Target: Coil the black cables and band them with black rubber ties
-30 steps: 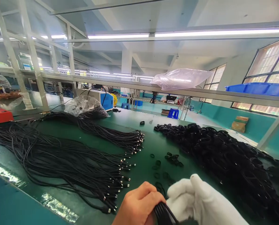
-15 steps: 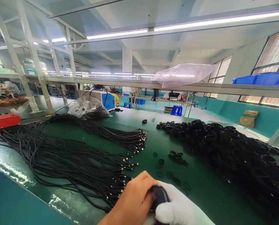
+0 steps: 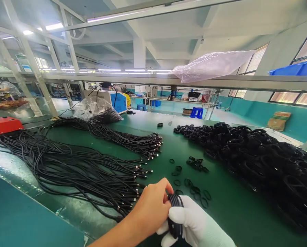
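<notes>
My right hand (image 3: 192,218), in a white glove, grips a coiled black cable (image 3: 175,216), with the thumb across the loops. Bare, my left hand (image 3: 153,204) presses against the coil's left side, its fingers curled round the edge and partly hidden. Left of the hands lies a wide spread of straight black cables (image 3: 86,171) with metal plugs at their right ends. A second bundle of black cables (image 3: 117,132) stretches behind it. Just beyond my hands, several thin black bands (image 3: 194,188) are scattered on the green tabletop (image 3: 228,206).
A large heap of coiled black cables (image 3: 259,154) covers the table's right side. A red control box (image 3: 4,125) stands at the left edge. Behind the bundles are a clear plastic bag (image 3: 93,109) and a blue-and-white machine (image 3: 117,101). A shelf rail (image 3: 143,79) crosses above the table.
The view has tilted down slightly. My left fingers have shifted at the coil's upper edge, and more of the coil shows between my hands. The right hand still holds it.
</notes>
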Demonstrator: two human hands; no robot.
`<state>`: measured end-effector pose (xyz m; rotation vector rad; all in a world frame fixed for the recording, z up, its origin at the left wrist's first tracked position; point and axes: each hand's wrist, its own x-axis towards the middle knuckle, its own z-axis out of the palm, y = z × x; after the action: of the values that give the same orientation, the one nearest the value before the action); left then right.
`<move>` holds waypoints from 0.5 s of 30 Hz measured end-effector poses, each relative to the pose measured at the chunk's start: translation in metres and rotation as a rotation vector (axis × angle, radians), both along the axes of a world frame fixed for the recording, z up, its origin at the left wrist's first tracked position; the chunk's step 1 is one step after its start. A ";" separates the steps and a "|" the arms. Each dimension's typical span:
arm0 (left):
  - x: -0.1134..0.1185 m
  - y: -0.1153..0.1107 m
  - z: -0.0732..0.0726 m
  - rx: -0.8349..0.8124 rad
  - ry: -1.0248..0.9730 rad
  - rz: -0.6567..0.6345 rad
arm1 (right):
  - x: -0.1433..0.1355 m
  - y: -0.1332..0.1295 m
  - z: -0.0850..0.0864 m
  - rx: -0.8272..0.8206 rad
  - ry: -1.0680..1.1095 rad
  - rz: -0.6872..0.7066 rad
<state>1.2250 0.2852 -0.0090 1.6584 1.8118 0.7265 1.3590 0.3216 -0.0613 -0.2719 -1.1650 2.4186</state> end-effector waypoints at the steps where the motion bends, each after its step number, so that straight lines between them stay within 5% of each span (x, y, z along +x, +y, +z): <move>1: 0.001 0.001 0.000 0.003 0.024 0.000 | -0.002 0.000 -0.003 -0.011 0.011 0.003; 6: -0.001 0.003 -0.006 0.094 0.108 -0.019 | -0.008 0.002 -0.013 -0.016 -0.079 -0.054; 11: -0.008 0.000 -0.023 0.368 0.155 -0.116 | -0.006 -0.004 -0.008 -0.009 -0.163 -0.071; 15: -0.014 -0.009 -0.026 0.351 0.058 -0.123 | -0.004 -0.003 -0.011 -0.101 -0.138 -0.118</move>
<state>1.2115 0.2764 -0.0346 2.0135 1.6730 0.9946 1.3550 0.3187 -0.0719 -0.5313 -1.0539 2.3894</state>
